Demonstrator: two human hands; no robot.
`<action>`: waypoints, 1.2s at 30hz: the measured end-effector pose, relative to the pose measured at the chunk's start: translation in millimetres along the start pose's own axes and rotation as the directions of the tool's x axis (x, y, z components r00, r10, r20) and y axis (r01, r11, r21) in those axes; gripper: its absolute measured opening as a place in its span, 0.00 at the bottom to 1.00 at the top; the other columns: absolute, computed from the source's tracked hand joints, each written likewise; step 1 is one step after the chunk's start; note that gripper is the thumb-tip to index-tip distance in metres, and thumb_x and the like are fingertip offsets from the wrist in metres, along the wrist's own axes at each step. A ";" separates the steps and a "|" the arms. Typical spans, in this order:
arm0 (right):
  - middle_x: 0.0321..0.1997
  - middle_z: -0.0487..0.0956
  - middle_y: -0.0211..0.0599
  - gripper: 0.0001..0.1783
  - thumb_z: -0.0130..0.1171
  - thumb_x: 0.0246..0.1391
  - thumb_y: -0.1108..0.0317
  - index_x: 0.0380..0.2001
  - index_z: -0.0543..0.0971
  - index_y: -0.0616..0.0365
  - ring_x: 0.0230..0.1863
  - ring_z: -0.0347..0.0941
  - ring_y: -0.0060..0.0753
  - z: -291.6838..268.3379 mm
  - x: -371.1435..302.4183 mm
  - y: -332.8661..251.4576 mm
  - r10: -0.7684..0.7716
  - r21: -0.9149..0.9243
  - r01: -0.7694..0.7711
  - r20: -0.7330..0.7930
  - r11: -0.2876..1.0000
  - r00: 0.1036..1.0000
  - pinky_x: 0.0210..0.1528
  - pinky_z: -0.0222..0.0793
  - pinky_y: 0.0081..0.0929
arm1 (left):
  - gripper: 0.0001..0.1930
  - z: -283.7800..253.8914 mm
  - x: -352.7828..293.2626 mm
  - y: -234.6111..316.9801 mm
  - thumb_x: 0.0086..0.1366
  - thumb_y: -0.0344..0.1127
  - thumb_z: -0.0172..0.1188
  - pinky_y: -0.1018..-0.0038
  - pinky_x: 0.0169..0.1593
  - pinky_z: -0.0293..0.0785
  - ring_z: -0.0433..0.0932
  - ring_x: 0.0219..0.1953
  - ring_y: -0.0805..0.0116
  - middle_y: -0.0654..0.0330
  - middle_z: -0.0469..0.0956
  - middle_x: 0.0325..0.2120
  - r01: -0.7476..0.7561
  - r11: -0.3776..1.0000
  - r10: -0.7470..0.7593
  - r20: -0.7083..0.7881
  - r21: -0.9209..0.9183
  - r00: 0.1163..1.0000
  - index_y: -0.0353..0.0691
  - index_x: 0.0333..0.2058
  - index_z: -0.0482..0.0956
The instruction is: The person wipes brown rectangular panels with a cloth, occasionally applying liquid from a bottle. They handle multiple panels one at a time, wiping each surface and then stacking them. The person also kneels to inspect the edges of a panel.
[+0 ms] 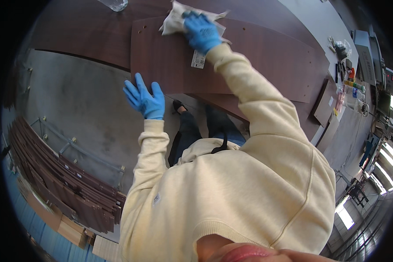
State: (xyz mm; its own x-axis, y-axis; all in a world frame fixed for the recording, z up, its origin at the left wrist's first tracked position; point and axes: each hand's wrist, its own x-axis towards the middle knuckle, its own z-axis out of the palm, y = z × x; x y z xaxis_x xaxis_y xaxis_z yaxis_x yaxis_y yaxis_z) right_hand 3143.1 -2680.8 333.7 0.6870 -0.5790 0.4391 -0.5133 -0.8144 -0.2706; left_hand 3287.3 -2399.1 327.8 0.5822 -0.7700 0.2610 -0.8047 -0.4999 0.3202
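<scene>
A dark brown wooden panel (249, 61) with small holes near its corners lies on the brown table. My right hand (203, 36), in a blue glove, presses a crumpled white cloth (174, 19) onto the panel's far edge, and the fingers are partly hidden by their angle. Close to that wrist a white printed label (198, 59) is stuck on the panel. My left hand (146, 98), gloved in blue too, has its fingers spread and holds nothing. It is by the panel's near left corner; whether it touches the edge I cannot tell.
Several brown panels stand in a rack (70, 179) at the lower left. A clear plastic object (115, 4) sits on the far table (83, 32). Small tools and bottles (349, 83) lie at the right, beside a smaller brown board (325, 102).
</scene>
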 end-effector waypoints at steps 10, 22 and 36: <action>0.75 0.72 0.41 0.39 0.69 0.53 0.65 0.70 0.73 0.50 0.78 0.65 0.47 -34.9 -110.2 -123.8 -0.270 0.140 0.239 0.271 0.961 0.924 0.82 0.54 0.52 | 0.39 5.7 -4.5 -33.6 0.74 0.52 0.59 0.43 0.74 0.63 0.59 0.75 0.30 0.33 0.52 0.78 -0.031 0.999 0.033 0.059 -0.036 0.998 0.55 0.80 0.58; 0.64 0.79 0.47 0.29 0.67 0.45 0.73 0.55 0.79 0.56 0.67 0.74 0.49 -83.8 -119.8 -24.9 0.035 0.050 -0.034 -0.013 0.998 0.999 0.68 0.70 0.48 | 0.38 6.8 -3.3 -27.5 0.76 0.60 0.56 0.41 0.72 0.66 0.62 0.74 0.30 0.32 0.54 0.77 -0.030 1.000 0.030 0.022 -0.003 0.999 0.53 0.79 0.60; 0.66 0.79 0.53 0.25 0.61 0.57 0.76 0.59 0.80 0.57 0.69 0.73 0.62 -225.7 -316.3 154.2 0.513 -0.245 -0.569 -0.259 0.785 0.818 0.73 0.68 0.49 | 0.38 0.6 -0.5 -30.5 0.75 0.60 0.58 0.41 0.71 0.67 0.64 0.73 0.30 0.33 0.55 0.77 -0.038 0.999 0.039 0.050 -0.024 0.998 0.53 0.78 0.63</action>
State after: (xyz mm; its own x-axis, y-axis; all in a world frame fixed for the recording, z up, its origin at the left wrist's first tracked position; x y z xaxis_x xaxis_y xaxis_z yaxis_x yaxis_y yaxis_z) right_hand 2730.6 -2614.4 346.5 0.1659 -0.8815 0.4422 -0.9199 -0.2998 -0.2526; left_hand 3311.5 -2383.7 317.4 0.5436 -0.8079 0.2277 -0.8234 -0.4605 0.3317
